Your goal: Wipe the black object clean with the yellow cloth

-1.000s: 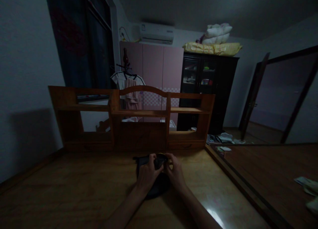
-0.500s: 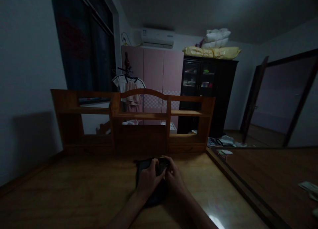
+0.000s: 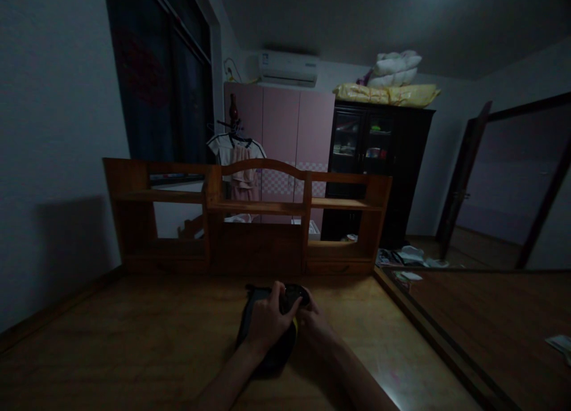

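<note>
A dark pouch-like object with a thin yellow edge [image 3: 267, 339] lies on the wooden desk [image 3: 134, 339] in front of me. My left hand [image 3: 267, 319] rests on top of it with fingers curled around its upper end. My right hand [image 3: 310, 322] presses against the same end from the right, fingers closed on it. The room is dim, so what the dark thing is cannot be made out.
A wooden desk-top shelf unit [image 3: 250, 215] stands at the desk's far edge. A second dark table [image 3: 491, 322] adjoins on the right, with paper [image 3: 559, 342] at its edge. Behind are a pink wardrobe [image 3: 285, 143], a black cabinet [image 3: 375, 167], hanging clothes [image 3: 238, 167] and an open door [image 3: 464, 173].
Both hands have drawn closer together on the dark object's upper end. The yellow edge now shows at its right side. My head has shifted slightly left.
</note>
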A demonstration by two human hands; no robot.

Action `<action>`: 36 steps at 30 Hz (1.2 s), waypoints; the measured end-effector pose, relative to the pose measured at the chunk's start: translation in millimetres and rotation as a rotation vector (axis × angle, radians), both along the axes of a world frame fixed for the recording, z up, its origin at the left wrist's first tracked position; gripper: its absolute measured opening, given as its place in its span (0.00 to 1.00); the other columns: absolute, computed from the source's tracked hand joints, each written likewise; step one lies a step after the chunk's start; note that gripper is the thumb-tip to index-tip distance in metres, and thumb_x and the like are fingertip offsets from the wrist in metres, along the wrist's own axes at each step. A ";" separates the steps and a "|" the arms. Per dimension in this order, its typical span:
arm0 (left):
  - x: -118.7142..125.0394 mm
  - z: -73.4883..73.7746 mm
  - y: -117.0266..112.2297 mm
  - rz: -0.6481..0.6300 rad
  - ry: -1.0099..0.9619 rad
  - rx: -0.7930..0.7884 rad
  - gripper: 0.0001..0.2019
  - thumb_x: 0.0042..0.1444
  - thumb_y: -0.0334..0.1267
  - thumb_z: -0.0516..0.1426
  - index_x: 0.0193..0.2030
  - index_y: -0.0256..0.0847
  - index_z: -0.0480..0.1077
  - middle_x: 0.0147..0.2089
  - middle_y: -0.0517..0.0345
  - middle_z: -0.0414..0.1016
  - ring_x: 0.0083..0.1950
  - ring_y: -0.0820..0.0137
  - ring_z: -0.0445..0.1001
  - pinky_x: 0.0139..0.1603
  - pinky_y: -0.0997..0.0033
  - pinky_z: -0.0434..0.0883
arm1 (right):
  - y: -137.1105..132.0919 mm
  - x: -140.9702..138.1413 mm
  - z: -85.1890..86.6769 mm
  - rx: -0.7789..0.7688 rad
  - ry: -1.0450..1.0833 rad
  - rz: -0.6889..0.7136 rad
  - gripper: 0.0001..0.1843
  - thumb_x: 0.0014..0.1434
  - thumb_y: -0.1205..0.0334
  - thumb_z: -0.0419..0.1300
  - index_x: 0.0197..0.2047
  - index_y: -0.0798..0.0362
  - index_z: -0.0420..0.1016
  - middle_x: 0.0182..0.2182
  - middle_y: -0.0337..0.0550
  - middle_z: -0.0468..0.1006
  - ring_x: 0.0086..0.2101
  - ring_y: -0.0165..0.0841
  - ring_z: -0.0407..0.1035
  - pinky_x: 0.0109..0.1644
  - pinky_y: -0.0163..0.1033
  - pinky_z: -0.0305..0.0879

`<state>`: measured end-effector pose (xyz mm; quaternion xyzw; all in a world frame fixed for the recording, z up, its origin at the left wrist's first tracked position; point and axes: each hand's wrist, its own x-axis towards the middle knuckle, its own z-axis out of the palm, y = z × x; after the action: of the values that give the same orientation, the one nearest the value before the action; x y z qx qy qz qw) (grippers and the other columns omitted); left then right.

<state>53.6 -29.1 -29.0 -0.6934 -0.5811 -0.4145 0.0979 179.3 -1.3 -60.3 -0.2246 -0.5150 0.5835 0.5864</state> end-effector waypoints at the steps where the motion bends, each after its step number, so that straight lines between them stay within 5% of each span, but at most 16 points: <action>1: 0.0 0.3 -0.3 0.010 0.021 0.003 0.15 0.60 0.55 0.49 0.40 0.45 0.58 0.29 0.61 0.73 0.28 0.67 0.76 0.27 0.73 0.61 | -1.0 -1.0 0.6 -0.020 0.020 0.008 0.29 0.39 0.72 0.54 0.48 0.49 0.70 0.42 0.43 0.78 0.42 0.39 0.72 0.45 0.41 0.68; 6: -0.9 -0.5 0.2 0.002 0.096 0.002 0.14 0.61 0.53 0.48 0.39 0.44 0.59 0.29 0.60 0.75 0.29 0.67 0.76 0.27 0.72 0.60 | -3.1 -2.9 3.7 -0.103 0.103 0.079 0.28 0.38 0.73 0.57 0.46 0.48 0.70 0.41 0.42 0.79 0.44 0.41 0.72 0.47 0.42 0.67; 23: -0.1 -9.4 2.7 0.027 0.139 -0.020 0.20 0.61 0.54 0.48 0.49 0.40 0.63 0.32 0.56 0.78 0.31 0.64 0.77 0.28 0.70 0.63 | 13.9 0.3 -17.9 -0.198 0.107 -0.018 0.25 0.36 0.71 0.61 0.43 0.52 0.73 0.34 0.43 0.79 0.35 0.40 0.74 0.40 0.41 0.68; 36: 0.8 -12.0 2.0 0.035 0.165 -0.050 0.18 0.59 0.54 0.49 0.46 0.43 0.65 0.30 0.57 0.78 0.31 0.62 0.77 0.30 0.69 0.63 | -0.3 1.8 -1.1 0.209 -0.258 -0.101 0.25 0.49 0.69 0.58 0.52 0.49 0.65 0.45 0.41 0.75 0.47 0.38 0.69 0.54 0.43 0.64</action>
<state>54.4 -27.0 -40.9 -0.7173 -0.5932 -0.3395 0.1356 181.2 -1.6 -61.4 -0.2608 -0.6321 0.4630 0.5640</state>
